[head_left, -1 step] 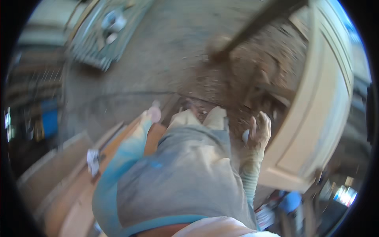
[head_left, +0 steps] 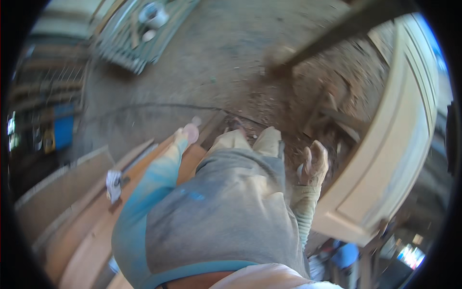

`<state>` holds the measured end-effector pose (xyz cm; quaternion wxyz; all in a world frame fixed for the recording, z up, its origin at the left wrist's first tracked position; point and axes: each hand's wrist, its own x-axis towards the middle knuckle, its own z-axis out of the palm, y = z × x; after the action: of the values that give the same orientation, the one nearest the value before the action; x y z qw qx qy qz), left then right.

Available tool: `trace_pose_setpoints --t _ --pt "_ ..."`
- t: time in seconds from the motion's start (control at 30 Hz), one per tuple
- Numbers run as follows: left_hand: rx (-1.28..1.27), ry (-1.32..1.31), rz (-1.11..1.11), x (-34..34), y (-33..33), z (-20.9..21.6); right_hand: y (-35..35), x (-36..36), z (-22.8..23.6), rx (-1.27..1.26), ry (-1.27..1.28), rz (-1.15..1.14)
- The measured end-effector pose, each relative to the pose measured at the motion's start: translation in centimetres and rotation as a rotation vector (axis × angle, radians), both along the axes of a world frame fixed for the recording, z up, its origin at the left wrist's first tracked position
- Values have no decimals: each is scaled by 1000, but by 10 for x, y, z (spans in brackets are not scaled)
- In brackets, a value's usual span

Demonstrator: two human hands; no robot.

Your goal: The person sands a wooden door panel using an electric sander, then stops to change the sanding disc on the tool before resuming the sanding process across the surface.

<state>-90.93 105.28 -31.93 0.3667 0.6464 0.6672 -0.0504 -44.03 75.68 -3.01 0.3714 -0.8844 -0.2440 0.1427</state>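
My right hand (head_left: 315, 163) hangs beside my right thigh, palm turned inward and fingers apart, loosely curved. A small whitish patch shows at its inner edge; I cannot make out what it is. Close to its right stands a pale wooden panelled piece (head_left: 370, 188), like a door or a cabinet side, with a whitish smear down its face. My left hand (head_left: 182, 134) is at the end of the blue sleeve, its fingers mostly hidden. A pale pink round shape (head_left: 191, 133) overlaps it, too unclear to name. Brown wooden boards (head_left: 139, 185) lie beneath that arm.
A slatted rack (head_left: 132, 41) at the far left carries a white container (head_left: 153, 14). A dark wooden beam (head_left: 337, 36) slants across the far right. Wood shavings and scraps (head_left: 346, 91) litter the floor, and a dark cable (head_left: 159, 104) runs over it.
The view has swung slightly, so the rack, beam and panelled piece sit further right. My right hand has shifted a little relative to the panelled piece; its fingers remain apart.
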Motion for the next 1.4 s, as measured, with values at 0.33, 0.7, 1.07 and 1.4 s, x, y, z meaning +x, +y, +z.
trace_pose_setpoints --t 0.33,0.7,1.07,1.4 --pt "-117 -276 307 87 55 35 -12 49 -286 -691 418 457" --pt "-81 8 890 13 109 -10 285 137 -312 -379 711 201" --pt "291 -703 1082 139 366 101 551 239 -316 -347 666 363" --pt "193 -730 1039 98 522 43 749 105 -276 -504 214 928"
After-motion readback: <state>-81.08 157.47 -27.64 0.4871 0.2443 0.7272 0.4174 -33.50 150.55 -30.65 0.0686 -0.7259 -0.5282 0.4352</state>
